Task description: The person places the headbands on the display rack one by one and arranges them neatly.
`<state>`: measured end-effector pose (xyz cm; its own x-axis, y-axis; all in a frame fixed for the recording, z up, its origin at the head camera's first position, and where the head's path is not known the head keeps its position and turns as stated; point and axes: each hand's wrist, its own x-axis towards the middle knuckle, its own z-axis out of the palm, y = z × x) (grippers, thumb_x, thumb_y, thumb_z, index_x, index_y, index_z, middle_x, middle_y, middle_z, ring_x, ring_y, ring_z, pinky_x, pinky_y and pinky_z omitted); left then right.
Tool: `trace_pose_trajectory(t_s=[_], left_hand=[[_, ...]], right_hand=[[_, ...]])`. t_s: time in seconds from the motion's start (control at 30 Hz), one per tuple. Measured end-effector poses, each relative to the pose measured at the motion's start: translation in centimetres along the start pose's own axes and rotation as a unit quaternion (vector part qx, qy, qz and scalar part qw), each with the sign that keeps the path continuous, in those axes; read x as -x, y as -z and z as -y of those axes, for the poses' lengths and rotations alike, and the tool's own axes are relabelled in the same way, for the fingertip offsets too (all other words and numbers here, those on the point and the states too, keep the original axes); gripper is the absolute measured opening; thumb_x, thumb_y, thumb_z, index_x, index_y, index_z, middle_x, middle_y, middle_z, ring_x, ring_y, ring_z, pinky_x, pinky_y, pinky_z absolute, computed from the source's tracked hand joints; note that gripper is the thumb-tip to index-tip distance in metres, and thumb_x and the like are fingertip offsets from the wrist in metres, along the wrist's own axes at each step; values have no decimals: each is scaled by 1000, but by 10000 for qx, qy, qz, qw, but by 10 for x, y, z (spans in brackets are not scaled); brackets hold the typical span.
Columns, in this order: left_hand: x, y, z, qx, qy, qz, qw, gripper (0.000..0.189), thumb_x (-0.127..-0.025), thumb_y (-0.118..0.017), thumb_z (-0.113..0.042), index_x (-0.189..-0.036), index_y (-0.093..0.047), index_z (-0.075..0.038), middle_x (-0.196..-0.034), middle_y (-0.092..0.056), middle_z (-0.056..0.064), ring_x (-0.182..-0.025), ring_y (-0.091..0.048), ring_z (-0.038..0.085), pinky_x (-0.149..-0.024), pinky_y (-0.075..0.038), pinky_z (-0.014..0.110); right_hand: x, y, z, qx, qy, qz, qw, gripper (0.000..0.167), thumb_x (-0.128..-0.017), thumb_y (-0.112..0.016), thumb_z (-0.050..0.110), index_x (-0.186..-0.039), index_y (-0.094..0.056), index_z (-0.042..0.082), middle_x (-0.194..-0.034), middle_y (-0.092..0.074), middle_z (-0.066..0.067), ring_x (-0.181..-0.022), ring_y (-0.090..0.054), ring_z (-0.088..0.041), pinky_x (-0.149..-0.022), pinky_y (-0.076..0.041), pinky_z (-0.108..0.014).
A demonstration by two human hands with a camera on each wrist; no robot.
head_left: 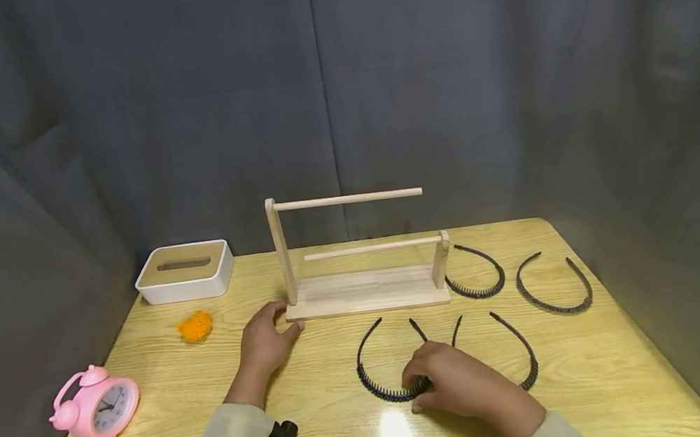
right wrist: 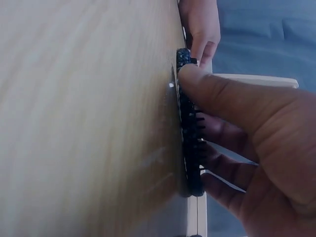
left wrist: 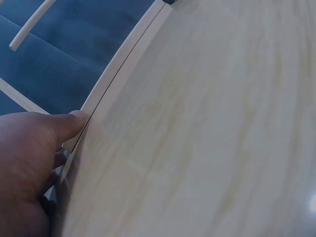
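A pale wooden stand (head_left: 367, 304) has a flat base, two uprights and two horizontal rods at different heights. My left hand (head_left: 265, 340) holds the left end of its base, thumb along the front edge; the left wrist view shows the thumb (left wrist: 69, 124) pressed to the wood. Nearer to me, my right hand (head_left: 457, 382) pinches the right side of a black toothed headband (head_left: 375, 387) lying flat. In the right wrist view the thumb is on the headband (right wrist: 188, 123), with fingers on its toothed side. A second headband (head_left: 528, 359) lies partly hidden behind that hand.
Two more headbands lie at the right, one (head_left: 480, 294) beside the stand and one (head_left: 558, 309) near the table's right edge. At the left are a white tissue box (head_left: 186, 290), an orange fluffy ball (head_left: 195, 326) and a pink alarm clock (head_left: 98, 404). Grey curtains (head_left: 439, 97) surround the table.
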<state>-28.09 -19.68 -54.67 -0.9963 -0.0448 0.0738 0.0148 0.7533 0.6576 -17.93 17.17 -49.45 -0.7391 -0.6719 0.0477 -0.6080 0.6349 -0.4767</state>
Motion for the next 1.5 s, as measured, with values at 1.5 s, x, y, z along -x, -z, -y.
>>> trace_pose_trajectory(t_s=[1.5], left_hand=[[5,-2,-3,101,-115,-599,9981,44,-102,-79,-28,-143,-74,-11,-155,-62,23,-146,-57,48,-122,-46,65]], right_hand=[[22,71,2,-2482,177,-2413,9380,11,-106,-66,-1,-113,-72,6,-101,-71,2,-88,-68,-9,-77,-61,-24]])
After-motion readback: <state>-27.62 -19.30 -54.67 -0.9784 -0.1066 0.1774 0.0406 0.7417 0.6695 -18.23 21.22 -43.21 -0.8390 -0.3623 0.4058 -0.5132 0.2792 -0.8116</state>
